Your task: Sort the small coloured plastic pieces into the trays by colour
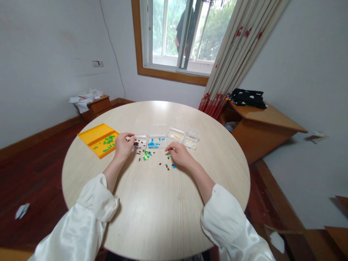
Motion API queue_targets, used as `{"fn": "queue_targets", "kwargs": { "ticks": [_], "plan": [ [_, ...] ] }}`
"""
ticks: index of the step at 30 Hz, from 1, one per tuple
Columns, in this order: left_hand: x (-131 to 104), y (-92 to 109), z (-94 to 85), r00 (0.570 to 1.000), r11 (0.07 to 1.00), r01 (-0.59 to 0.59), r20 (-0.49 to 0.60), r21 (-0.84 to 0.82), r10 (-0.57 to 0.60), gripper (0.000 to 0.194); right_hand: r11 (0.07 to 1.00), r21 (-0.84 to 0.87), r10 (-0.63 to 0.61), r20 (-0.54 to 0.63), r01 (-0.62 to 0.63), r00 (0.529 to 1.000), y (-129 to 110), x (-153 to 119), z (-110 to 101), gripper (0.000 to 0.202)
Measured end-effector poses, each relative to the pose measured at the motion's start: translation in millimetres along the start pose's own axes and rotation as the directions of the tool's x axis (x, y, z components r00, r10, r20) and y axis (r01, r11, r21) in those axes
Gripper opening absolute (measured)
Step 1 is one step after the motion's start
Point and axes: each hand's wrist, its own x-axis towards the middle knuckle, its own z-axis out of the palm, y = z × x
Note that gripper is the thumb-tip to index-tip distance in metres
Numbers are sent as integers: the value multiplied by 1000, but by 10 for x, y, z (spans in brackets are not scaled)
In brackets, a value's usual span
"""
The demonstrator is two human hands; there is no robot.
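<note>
My left hand [124,145] is over the left end of a clear plastic box [143,146] that holds small dark brown bricks [136,144]. Its thumb and fingertips are pinched together; whatever is between them is too small to make out. My right hand [180,153] hovers by the front right corner of a clear box [162,146] with blue bricks [153,144] inside. Those fingers are curled together, and their tips hide anything held. Loose green, yellow and brown bricks [146,156] lie between my hands. A few brown, green and blue bricks [168,166] lie below the right fingers.
On the round table [152,210], an open yellow case [94,135] with green bricks [109,141] lies at left. Behind my right hand are clear boxes with yellow bricks [177,136] and pale bricks [190,143]. A wooden cabinet [261,123] stands beyond the table's right side.
</note>
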Motion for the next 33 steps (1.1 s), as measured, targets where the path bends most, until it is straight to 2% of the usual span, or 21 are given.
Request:
{"fn": "queue_targets", "kwargs": {
  "ticks": [3, 6, 8, 9, 13, 15, 17, 23, 26, 30, 32, 33],
  "plan": [
    [-47, 87, -5, 998, 997, -31, 45, -65, 34, 11, 997, 67, 25, 74, -30, 997, -5, -15, -141, 27],
    [-147, 212, -12, 968, 971, -150, 174, -185, 183, 8, 986, 167, -46, 230, 7, 972, -43, -60, -193, 21],
    [-231, 300, -15, 878, 926, -267, 329, -267, 348, 7, 970, 242, -60, 329, -23, 943, -66, -87, -189, 17],
    [-273, 341, -15, 814, 906, -302, 414, -296, 407, 7, 963, 265, -59, 367, -44, 928, -73, -95, -184, 15],
    [-395, 454, -9, 573, 874, -375, 664, -309, 481, 11, 966, 253, -74, 439, -44, 895, -66, -95, -178, 12],
    [-421, 479, -2, 488, 860, -401, 721, -315, 491, 12, 971, 239, -97, 452, -16, 887, -53, -83, -185, 12],
    [-433, 488, 9, 440, 842, -436, 740, -319, 509, 14, 974, 226, -111, 472, 1, 875, -40, -73, -188, 13],
    [-453, 478, 59, 385, 799, -489, 736, -349, 557, 14, 976, 218, -100, 510, -16, 855, -10, -63, -171, 16],
    [-460, 484, 71, 379, 795, -498, 739, -345, 558, 17, 972, 230, -84, 527, -47, 845, -5, -62, -167, 13],
    [-473, 508, 71, 397, 805, -487, 735, -339, 550, 17, 969, 238, -66, 525, -72, 848, -7, -61, -163, 12],
    [-486, 513, 76, 429, 823, -458, 727, -336, 536, 16, 967, 244, -61, 512, -77, 857, -15, -67, -158, 12],
    [-493, 510, 83, 458, 839, -436, 721, -327, 519, 15, 965, 250, -56, 499, -81, 865, -21, -71, -156, 12]
  ]
}}
